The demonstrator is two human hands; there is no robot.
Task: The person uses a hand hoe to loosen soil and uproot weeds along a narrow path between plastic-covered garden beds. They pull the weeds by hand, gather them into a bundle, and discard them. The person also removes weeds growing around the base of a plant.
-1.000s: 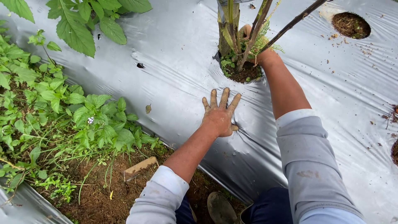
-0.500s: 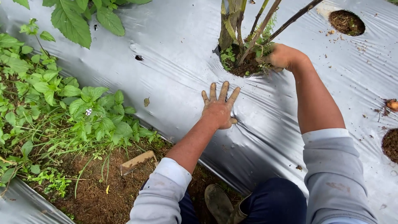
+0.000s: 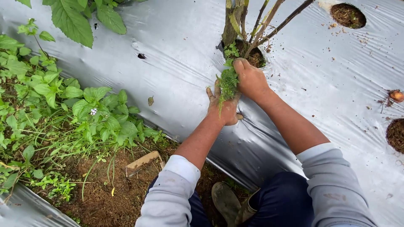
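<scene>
Gripping a tuft of feathery green weeds (image 3: 227,84), the right hand (image 3: 251,80) is seen in the head view with its fingers closed around the stems, the fronds hanging just below the curled fingers. Beneath that tuft, the left hand (image 3: 224,108) is laid flat on the silver plastic mulch (image 3: 176,80), its fingers spread open and nothing held. Just beyond the right fingertips, a planting hole (image 3: 252,56) with dark soil and woody plant stems (image 3: 248,25) is found.
</scene>
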